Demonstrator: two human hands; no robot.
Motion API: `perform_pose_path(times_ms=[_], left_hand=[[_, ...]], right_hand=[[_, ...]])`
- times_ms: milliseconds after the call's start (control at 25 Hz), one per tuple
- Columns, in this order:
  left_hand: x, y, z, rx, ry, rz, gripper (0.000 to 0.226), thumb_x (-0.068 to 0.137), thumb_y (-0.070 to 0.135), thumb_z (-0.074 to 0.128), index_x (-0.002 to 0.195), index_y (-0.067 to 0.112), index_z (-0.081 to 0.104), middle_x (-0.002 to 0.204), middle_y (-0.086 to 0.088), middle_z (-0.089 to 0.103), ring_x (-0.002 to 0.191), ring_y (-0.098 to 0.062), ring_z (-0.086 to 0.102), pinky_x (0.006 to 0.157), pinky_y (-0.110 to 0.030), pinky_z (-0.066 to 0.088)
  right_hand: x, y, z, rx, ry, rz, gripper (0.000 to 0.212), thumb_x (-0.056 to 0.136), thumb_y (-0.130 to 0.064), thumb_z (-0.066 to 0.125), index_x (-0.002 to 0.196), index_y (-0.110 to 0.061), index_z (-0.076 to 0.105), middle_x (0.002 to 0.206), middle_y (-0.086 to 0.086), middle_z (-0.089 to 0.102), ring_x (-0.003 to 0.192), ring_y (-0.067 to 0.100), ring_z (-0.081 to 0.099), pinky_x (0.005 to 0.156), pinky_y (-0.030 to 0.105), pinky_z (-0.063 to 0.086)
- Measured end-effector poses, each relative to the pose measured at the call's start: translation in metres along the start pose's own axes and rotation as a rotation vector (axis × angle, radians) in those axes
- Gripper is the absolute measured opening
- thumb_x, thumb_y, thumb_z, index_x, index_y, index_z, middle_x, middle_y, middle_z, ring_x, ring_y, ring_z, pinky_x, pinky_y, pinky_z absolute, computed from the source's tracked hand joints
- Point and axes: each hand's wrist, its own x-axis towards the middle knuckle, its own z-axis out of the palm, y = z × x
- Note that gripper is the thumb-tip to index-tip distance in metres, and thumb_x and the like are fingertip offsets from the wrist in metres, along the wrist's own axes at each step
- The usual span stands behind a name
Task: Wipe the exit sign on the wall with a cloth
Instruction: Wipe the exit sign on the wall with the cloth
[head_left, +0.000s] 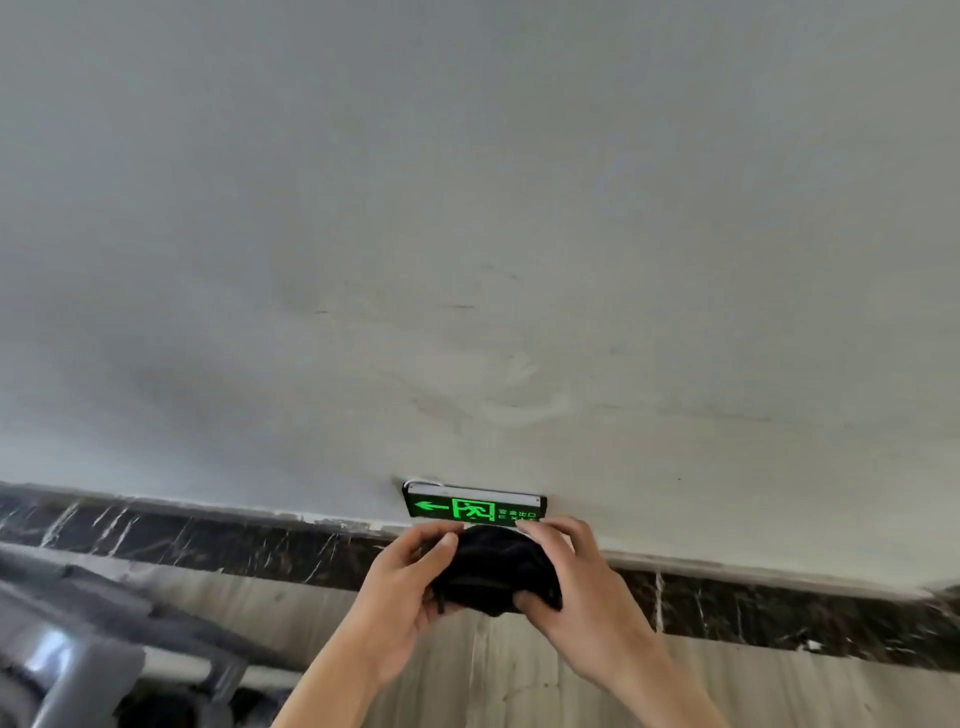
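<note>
The left hand (402, 587) and the right hand (576, 587) hold one black cloth (496, 571) between them. The cloth is crumpled into a dark bundle, and the fingers of both hands pinch its edges. Just behind the cloth, low on the pale wall (467, 260), is the exit sign (472, 506). It glows green with an arrow and a running figure, above a dark marble skirting (234, 545).

Grey wall (467, 208), dark marble skirting (208, 540)
</note>
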Motion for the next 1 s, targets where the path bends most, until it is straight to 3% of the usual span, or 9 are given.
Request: perform_pose_path(times_ms=[120, 200, 320, 520, 680, 840, 1000], left_hand=[[0.023, -0.02, -0.002, 0.005, 0.007, -0.028, 0.017, 0.098, 0.007, 0.059, 0.106, 0.008, 0.074, 0.101, -0.015, 0.077, 0.086, -0.024, 0.074, 0.07, -0.039, 0.061], [0.041, -0.033, -0.008, 0.018, 0.014, -0.036, 0.017, 0.097, 0.006, 0.06, 0.104, 0.011, 0.075, 0.099, -0.013, 0.078, 0.085, -0.023, 0.075, 0.067, -0.037, 0.061], [0.082, -0.057, -0.027, 0.01, 0.03, -0.04, 0.017, 0.096, 0.003, 0.06, 0.105, 0.007, 0.074, 0.1, -0.017, 0.078, 0.086, -0.027, 0.075, 0.068, -0.041, 0.062], [0.158, -0.117, -0.059, -0.077, 0.024, -0.001, 0.021, 0.087, 0.002, 0.062, 0.106, 0.002, 0.072, 0.1, -0.018, 0.078, 0.086, -0.026, 0.077, 0.065, -0.029, 0.062], [0.229, -0.172, -0.077, -0.137, 0.054, 0.056, 0.02, 0.077, 0.012, 0.07, 0.095, 0.008, 0.076, 0.092, -0.015, 0.079, 0.076, -0.023, 0.076, 0.06, -0.028, 0.061], [0.282, -0.228, -0.086, -0.104, 0.022, 0.12, 0.021, 0.073, 0.02, 0.074, 0.093, 0.015, 0.079, 0.097, -0.015, 0.078, 0.083, -0.027, 0.076, 0.064, -0.03, 0.061], [0.314, -0.279, -0.086, -0.077, 0.028, 0.198, 0.025, 0.076, 0.016, 0.074, 0.1, 0.011, 0.076, 0.098, -0.014, 0.077, 0.089, -0.027, 0.076, 0.068, -0.028, 0.062]], right_hand=[[0.008, 0.018, 0.017, 0.003, -0.064, 0.027, 0.072, 0.078, -0.042, 0.066, 0.134, -0.053, 0.022, 0.134, -0.024, 0.03, 0.102, 0.012, 0.06, 0.083, 0.023, 0.049], [0.016, 0.03, 0.033, -0.018, -0.035, 0.038, 0.065, 0.082, -0.041, 0.062, 0.136, -0.051, 0.027, 0.133, -0.023, 0.043, 0.105, 0.011, 0.061, 0.084, 0.026, 0.05], [0.039, 0.057, 0.063, -0.059, 0.059, 0.071, 0.047, 0.088, -0.036, 0.059, 0.13, -0.047, 0.043, 0.124, -0.02, 0.058, 0.102, 0.007, 0.062, 0.079, 0.02, 0.048], [0.092, 0.109, 0.132, -0.011, 0.194, 0.165, 0.043, 0.085, -0.019, 0.062, 0.123, -0.038, 0.057, 0.117, -0.02, 0.065, 0.104, 0.001, 0.056, 0.075, 0.002, 0.033], [0.138, 0.159, 0.2, 0.067, 0.279, 0.222, 0.039, 0.084, -0.017, 0.061, 0.118, -0.038, 0.061, 0.112, -0.019, 0.067, 0.101, 0.003, 0.059, 0.082, 0.018, 0.042], [0.167, 0.21, 0.254, 0.336, 0.353, 0.333, 0.034, 0.082, -0.02, 0.059, 0.107, -0.044, 0.064, 0.098, -0.024, 0.07, 0.094, -0.004, 0.061, 0.08, 0.017, 0.047], [0.176, 0.252, 0.296, 1.015, 0.185, 0.397, 0.023, 0.092, -0.021, 0.054, 0.107, -0.03, 0.07, 0.106, -0.001, 0.072, 0.102, 0.016, 0.066, 0.087, 0.04, 0.056]])
